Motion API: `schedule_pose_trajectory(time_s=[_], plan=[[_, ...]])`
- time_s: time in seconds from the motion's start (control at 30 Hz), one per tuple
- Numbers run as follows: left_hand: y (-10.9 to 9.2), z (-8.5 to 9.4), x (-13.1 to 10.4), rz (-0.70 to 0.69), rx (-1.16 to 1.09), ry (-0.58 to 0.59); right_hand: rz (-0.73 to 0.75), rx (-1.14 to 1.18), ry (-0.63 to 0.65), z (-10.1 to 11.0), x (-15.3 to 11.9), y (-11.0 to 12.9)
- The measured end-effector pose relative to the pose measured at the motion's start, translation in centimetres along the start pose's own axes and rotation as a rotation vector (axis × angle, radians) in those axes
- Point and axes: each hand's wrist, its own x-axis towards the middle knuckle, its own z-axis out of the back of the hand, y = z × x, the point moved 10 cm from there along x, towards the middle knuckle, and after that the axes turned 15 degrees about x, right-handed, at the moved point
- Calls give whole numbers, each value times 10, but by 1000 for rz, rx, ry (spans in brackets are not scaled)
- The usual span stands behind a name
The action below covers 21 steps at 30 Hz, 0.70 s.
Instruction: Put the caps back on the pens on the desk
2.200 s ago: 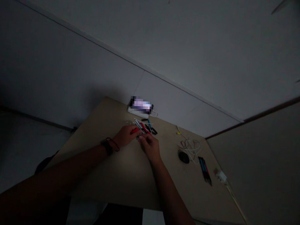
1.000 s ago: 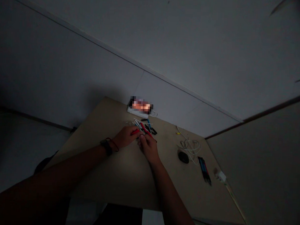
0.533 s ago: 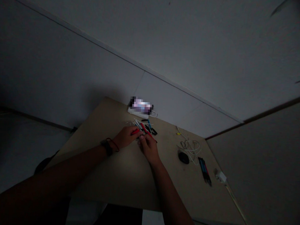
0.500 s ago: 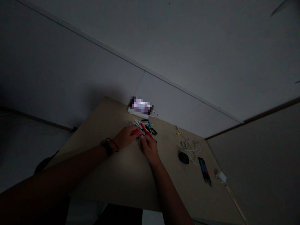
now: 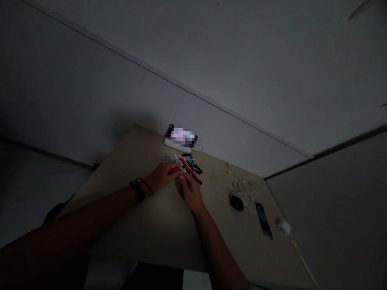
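Note:
Over the far part of the table, my left hand point(image 5: 162, 176) is closed around a short red piece point(image 5: 174, 170) that looks like part of a pen. The fingertips of my right hand point(image 5: 191, 195) are pinched together, meeting the left fingertips; what lies between them is too small and dark to make out. Just beyond both hands lies a cluster of pen parts: a red and black pen body point(image 5: 191, 171), white sticks point(image 5: 184, 156), a blue piece point(image 5: 193, 158) and a black clip-like piece point(image 5: 198, 169).
A lit phone point(image 5: 182, 136) rests on a white block point(image 5: 177, 147) by the wall. Rightward on the table point(image 5: 158, 241) are a black mouse point(image 5: 236, 202), a tangled white cable point(image 5: 244, 190), several dark pens point(image 5: 263, 220) and a white plug point(image 5: 285, 227).
My right hand has shifted very slightly to the left, showing more of the red and black pen body's near end. The left hand keeps its grip, almost still.

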Motion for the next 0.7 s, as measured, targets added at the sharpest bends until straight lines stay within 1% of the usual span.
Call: schedule_pose_trajectory(time_s=[0.1,0.23,0.37,0.47,0.53,0.63,0.7], plan=[[-2,1,0,-2,26,1,-2,-10,-30,0,0,-1],[-7,6,-2,-1,41,-35,16,-31,-83,3,0,6],[-6,14,-3,34,10,-99,54,-56,-201,18,0,16],[1,23,-2,80,-22,-155,72,-53,-303,34,0,18],[9,34,-1,117,-28,-205,67,-16,-358,42,0,15],[23,55,2,180,-37,-298,33,87,-412,48,0,6],[32,62,5,209,-58,-307,-5,186,-430,49,1,-2]])
